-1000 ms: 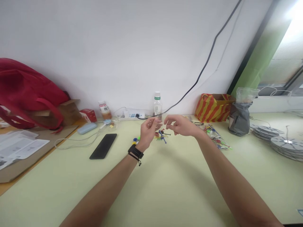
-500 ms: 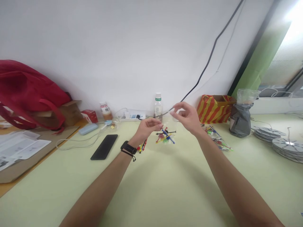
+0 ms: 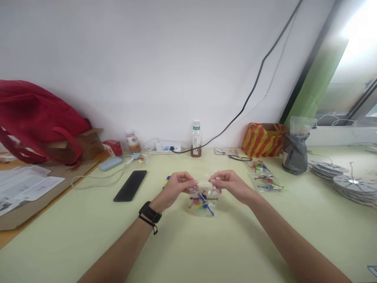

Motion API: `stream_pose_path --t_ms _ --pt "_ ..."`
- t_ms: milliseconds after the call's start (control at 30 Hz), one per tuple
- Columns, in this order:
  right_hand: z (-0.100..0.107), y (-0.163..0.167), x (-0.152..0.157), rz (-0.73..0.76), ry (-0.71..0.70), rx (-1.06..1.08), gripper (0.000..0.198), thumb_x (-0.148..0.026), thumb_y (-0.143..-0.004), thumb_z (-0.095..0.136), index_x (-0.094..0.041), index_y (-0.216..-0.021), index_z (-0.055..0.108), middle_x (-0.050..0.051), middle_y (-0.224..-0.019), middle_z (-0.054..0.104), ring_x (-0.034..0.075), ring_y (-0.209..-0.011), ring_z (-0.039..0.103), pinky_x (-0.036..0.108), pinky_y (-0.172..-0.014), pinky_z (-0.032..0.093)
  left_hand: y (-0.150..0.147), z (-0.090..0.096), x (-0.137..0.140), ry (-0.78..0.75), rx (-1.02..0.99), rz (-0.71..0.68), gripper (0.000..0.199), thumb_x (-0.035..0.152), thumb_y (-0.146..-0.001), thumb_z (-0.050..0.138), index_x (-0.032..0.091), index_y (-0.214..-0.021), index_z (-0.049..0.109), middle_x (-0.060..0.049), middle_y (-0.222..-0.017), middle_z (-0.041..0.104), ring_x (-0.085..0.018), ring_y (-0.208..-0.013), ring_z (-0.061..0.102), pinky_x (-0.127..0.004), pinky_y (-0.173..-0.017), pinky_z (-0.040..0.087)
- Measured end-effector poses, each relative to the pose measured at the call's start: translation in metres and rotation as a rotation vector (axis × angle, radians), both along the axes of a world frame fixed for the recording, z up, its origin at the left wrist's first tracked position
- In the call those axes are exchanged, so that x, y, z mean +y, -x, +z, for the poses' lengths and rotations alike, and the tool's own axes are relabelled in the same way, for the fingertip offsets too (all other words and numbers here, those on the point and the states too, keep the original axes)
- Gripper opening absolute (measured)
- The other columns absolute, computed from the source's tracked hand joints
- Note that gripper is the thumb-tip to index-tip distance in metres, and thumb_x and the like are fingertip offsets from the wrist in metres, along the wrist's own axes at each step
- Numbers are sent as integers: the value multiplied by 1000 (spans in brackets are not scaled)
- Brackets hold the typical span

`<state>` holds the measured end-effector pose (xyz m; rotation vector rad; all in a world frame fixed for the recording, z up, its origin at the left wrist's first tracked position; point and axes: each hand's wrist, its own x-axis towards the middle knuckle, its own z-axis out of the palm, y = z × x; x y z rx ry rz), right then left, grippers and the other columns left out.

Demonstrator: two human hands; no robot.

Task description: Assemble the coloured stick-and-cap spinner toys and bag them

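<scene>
Between my hands hangs a clear plastic bag [image 3: 202, 202] with blue, black, red and yellow arrow-shaped plastic pieces in it. My left hand [image 3: 180, 185], with a black watch on its wrist, pinches the bag's upper left edge. The upper right edge is pinched in the fingers of my right hand [image 3: 228, 184]. Partly hidden behind my left hand are a few small blue and yellow pieces [image 3: 167, 179] on the table. More clear bags of coloured pieces [image 3: 266, 177] lie to the right of my right hand.
A black phone [image 3: 130, 186] lies at left. By the wall stand a bottle [image 3: 196, 139], a power strip [image 3: 167, 146] and a striped bag [image 3: 260, 139]; glasses [image 3: 240, 158] lie nearby. Stacked grey discs [image 3: 355, 188] sit at right. A red backpack [image 3: 38, 118] is at far left.
Both hands have come lower and nearer with the bag. My right hand, apart from the bag before, now grips its right edge. The view has shifted slightly.
</scene>
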<state>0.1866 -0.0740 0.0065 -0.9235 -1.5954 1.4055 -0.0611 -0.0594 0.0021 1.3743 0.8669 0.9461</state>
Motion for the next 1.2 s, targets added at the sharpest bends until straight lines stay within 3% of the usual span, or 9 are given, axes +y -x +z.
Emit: stream_pose_path --t_ms 133,367,533,667,800,933,1067,1200 --pt "-17 0 -15 29 43 -38 41 -55 -76 79 -17 -88 75 3 -72 68 15 -64 57 31 -65 48 6 -15 -10 -54 27 -29 38 37 -72 88 16 -100 76 -8 -78 76 -21 -72 73 -31 -69 59" --pt "-26 -3 -9 -131 32 74 40 -46 -73 80 -19 -103 77 4 -79 70 17 -70 58 33 -69 49 4 -24 -1 -129 4 59 27 35 -74 86 16 -92 80 -7 -77 76 -18 -69 69 -30 -70 57" --pt "-36 0 -8 -163 69 154 21 -37 -76 70 -19 -84 79 7 -81 70 18 -71 57 34 -71 48 6 -31 0 -166 29 115 17 30 -78 80 18 -90 83 -9 -87 79 -22 -81 71 -33 -80 57" --pt "-39 7 -9 -222 -3 151 27 -43 -79 65 -19 -79 76 8 -81 68 21 -75 58 35 -72 49 6 -34 -1 -145 -53 118 19 29 -84 71 17 -93 82 -10 -93 78 -23 -88 70 -34 -84 57" --pt "-39 11 -12 -269 -127 6 33 -53 -78 73 -21 -85 72 4 -77 65 20 -73 56 34 -69 47 0 -35 -4 -99 -101 128 34 36 -87 72 19 -116 76 -8 -94 77 -20 -86 70 -33 -82 57" --pt "-40 12 -14 -249 -180 18 36 -53 -78 77 -22 -93 68 2 -78 62 19 -73 57 33 -70 48 -5 -36 -5 -121 16 139 34 37 -77 84 16 -103 78 -7 -82 75 -18 -76 69 -30 -73 56" --pt "-39 16 -16 -243 -155 63 43 -54 -82 73 -25 -112 63 1 -81 62 19 -77 59 33 -73 50 -5 -36 -5 -131 -1 111 33 36 -76 86 16 -100 78 -8 -89 77 -20 -81 71 -31 -76 57" --pt "-39 20 -16 -221 -108 -24 40 -61 -84 68 -21 -91 69 3 -77 64 19 -72 58 32 -67 47 -7 -35 -9 -142 16 90 31 36 -77 85 17 -101 77 -8 -89 77 -20 -82 71 -29 -75 57"
